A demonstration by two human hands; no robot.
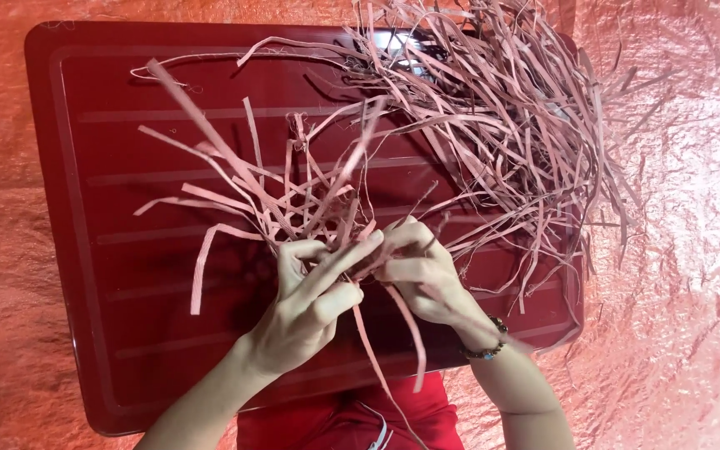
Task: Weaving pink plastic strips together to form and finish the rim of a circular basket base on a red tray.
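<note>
Both hands meet over the near half of a dark red tray [85, 250]: the left hand [306, 304] and right hand [418, 275], a beaded bracelet [485, 346] on its wrist, pinch a small bundle of pink strips [293, 200] between curled fingers. Beyond them a large loose heap of strips [510, 117] covers the tray's far right corner, spilling onto the crinkled pink sheet [693, 250].

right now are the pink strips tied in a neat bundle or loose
Loose: the pink strips sprawl tangled across the red tray, a few pinched between both hands' fingers.

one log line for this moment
left hand + right hand: gripping thin pink strips | over dark red ribbed tray | loose strip pile upper right
</note>
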